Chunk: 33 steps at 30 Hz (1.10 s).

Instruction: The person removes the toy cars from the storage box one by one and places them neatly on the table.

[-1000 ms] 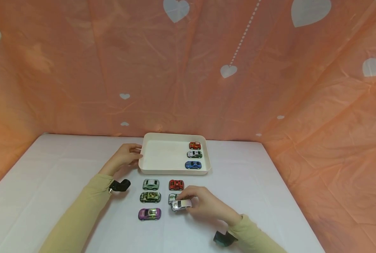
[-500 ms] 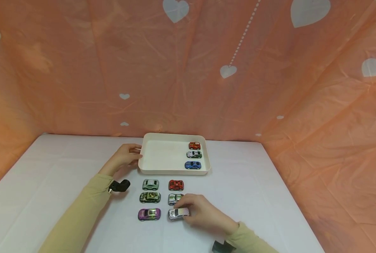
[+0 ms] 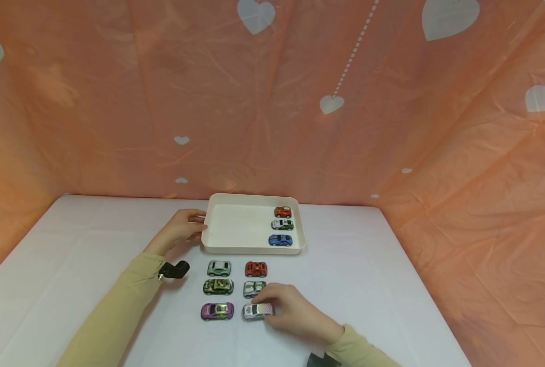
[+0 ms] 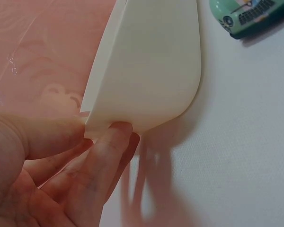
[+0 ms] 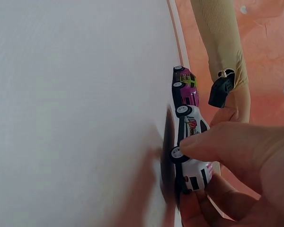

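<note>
My right hand (image 3: 295,312) pinches a white toy car (image 3: 255,311) by its rear end, low at the front of the table. In the right wrist view the thumb lies along one side of the white car (image 5: 191,142), with the other fingers across from it. My left hand (image 3: 179,229) holds the left side of a cream tray (image 3: 249,250), thumb at the rim and fingertips against the outer wall (image 4: 151,71). Just behind the white car is a white-and-green toy car (image 3: 252,289), partly covered by my right fingers. A purple toy car (image 3: 217,311) stands left of it.
Inside the tray, along its right side, stand an orange toy car (image 3: 282,211), a white-and-green one (image 3: 282,224) and a blue one (image 3: 280,240). A red car (image 3: 256,269), a pale green car (image 3: 219,268) and a camouflage car (image 3: 218,286) stand between tray and purple car.
My right hand has brought the white car down and toward me, from over the white-and-green car to the spot in front of it. The left hand has stayed at the tray.
</note>
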Each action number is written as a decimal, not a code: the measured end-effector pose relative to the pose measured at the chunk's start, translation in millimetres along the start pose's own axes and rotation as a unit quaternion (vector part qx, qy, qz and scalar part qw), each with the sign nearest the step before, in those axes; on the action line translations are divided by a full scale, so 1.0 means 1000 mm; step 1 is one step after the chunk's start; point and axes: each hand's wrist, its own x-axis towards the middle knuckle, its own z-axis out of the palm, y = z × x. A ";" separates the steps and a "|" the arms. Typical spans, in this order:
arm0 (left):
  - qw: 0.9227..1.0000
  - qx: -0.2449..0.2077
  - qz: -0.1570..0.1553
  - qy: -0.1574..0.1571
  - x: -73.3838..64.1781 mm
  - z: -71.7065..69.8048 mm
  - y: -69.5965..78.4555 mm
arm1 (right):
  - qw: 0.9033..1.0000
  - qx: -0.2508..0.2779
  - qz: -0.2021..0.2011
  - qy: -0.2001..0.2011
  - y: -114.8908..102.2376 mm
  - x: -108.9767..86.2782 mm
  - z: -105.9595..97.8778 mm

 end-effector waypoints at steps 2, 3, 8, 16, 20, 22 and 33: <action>1.000 -0.002 0.002 0.000 0.000 0.000 -0.001 | 1.000 0.001 0.004 0.002 0.000 0.000 0.000; 1.000 -0.003 0.002 0.001 0.000 0.000 -0.001 | 1.000 0.000 0.006 0.002 0.000 0.000 -0.001; 1.000 -0.006 0.006 0.000 0.000 0.001 -0.001 | 1.000 -0.009 0.009 0.002 -0.001 0.001 -0.001; 1.000 -0.013 0.011 -0.001 -0.001 0.001 0.000 | 1.000 -0.010 0.014 -0.001 -0.001 0.001 -0.001; 1.000 -0.017 0.012 -0.001 0.000 0.001 -0.001 | 1.000 -0.002 0.021 0.000 0.000 0.001 0.000; 1.000 -0.019 0.016 -0.003 0.000 0.001 -0.001 | 1.000 0.004 0.027 0.002 0.001 0.000 0.000; 1.000 -0.017 0.015 -0.001 0.003 0.001 -0.005 | 0.999 0.030 0.025 0.009 0.002 -0.004 -0.003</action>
